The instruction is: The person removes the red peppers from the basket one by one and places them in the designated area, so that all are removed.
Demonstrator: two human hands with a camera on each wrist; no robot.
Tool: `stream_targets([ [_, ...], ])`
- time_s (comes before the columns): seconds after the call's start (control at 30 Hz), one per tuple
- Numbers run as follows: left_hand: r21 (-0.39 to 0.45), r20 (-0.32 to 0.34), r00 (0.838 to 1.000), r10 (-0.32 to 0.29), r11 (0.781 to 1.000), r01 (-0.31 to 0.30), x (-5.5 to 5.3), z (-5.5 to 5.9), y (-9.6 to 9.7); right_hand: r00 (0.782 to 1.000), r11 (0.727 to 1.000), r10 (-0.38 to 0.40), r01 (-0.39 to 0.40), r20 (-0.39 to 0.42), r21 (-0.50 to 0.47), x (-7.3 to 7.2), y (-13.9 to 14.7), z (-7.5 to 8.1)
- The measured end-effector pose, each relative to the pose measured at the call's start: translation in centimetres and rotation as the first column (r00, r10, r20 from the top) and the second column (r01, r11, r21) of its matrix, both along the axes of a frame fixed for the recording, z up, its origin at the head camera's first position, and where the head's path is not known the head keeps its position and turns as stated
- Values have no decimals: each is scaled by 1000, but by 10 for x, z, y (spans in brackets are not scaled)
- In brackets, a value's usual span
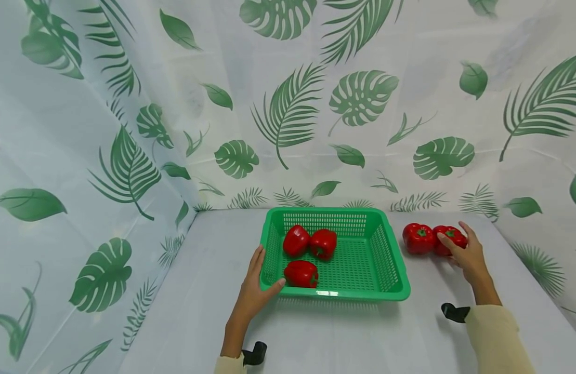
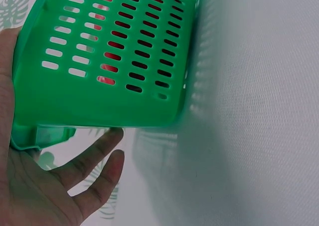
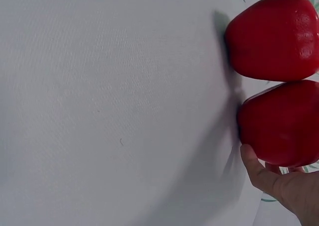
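A green plastic basket [image 1: 358,296] with slotted walls holds three red bell peppers [image 1: 301,274]. My left hand [image 1: 255,291] rests spread at its near left corner, thumb along the front rim and fingers beside the left wall. In the left wrist view, fingers [image 2: 102,146] reach past the basket's edge [image 2: 99,113]. Right of the basket, two more red bell peppers stand side by side on the table. My right hand [image 1: 470,254] grips the right-hand bell pepper [image 3: 284,123] from its right side, with the other bell pepper [image 3: 274,39] beside it.
The table [image 1: 185,311] has a pale cover. A leaf-patterned sheet [image 1: 306,171] rises behind it, close to the basket's far side, and continues along the left and right sides.
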State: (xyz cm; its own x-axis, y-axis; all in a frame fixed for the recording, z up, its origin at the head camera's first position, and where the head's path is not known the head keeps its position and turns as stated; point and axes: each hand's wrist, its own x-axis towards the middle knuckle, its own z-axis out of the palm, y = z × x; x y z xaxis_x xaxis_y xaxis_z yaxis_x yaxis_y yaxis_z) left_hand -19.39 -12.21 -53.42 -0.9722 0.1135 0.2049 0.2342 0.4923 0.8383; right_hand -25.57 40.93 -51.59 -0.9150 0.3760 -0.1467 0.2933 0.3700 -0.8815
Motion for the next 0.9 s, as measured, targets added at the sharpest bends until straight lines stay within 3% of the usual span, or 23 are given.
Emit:
stream_targets([
  [0.23, 9, 3, 1000, -1, 1000, 1, -1, -1, 0, 1000, 999, -11, 11, -4, -41, 3, 1, 0],
  [0.53, -10, 1, 1000, 10, 1000, -10, -1, 0, 1, 993, 994, -111, 111, 29, 6, 10, -1, 3],
  [0.73, -11, 10, 1000, 16, 1000, -16, -1, 0, 1, 976, 976, -214, 213, 26, 39, 13, -1, 8],
  [0.9, -12, 16, 1000, 18, 1000, -17, -1, 0, 1, 954, 954, -299, 299, -17, 3, 12, -1, 12],
])
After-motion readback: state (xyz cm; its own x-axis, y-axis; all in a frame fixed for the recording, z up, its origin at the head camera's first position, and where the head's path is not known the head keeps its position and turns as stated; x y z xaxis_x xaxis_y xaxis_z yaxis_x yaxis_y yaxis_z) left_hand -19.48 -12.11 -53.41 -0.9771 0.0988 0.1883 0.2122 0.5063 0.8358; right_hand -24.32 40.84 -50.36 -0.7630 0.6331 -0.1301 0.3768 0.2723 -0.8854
